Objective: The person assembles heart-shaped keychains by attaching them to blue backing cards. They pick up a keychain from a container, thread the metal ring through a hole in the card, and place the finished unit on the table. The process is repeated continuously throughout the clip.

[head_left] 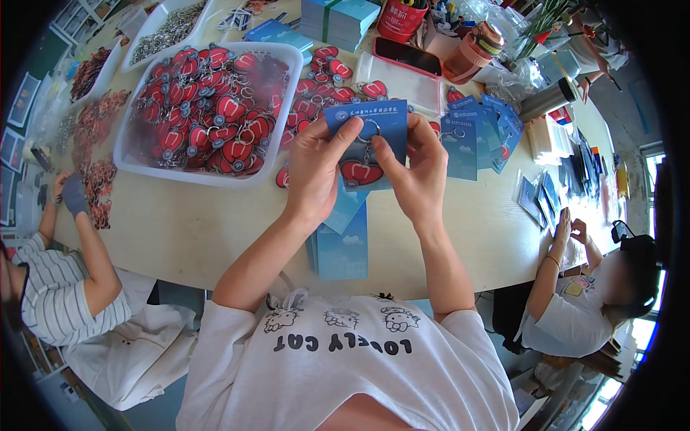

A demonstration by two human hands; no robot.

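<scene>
Where the two hands meet: a blue card [394, 118] is held up above the table, top edge away from the wearer, with a keychain [361, 172] lying on its face, ring toward the top and red charm toward the lower edge.
Left hand [314, 172]: grasping the card's left side, thumb on the face beside the ring, fingers mostly hidden behind.
Right hand [418, 172]: grasping the right side, thumb pressed on the face by the chain, fingers around the far edge.
Card edges: the top edge shows between the hands; the lower edge overlaps the view of the loose blue cards [343, 251] lying on the table toward the wearer.
White bin [190, 177]: full of red keychains, its right wall near the left hand; loose keychains [323, 92] fill the strip beyond that wall.
Right-side cards [462, 147]: spread in overlapping rows just beside the right hand, some bearing keychains.
Far side: a phone [407, 57] and a clear box [417, 93] stand beyond the hands, close to a pink bottle [471, 54].
Open room: pale tabletop [241, 223] shows left of the loose cards and again on their right, down to the curved near edge.
Neighbours: one person [75, 287] sits at the left edge, another [575, 323] at the right, both well apart from the wearer's hands.
</scene>
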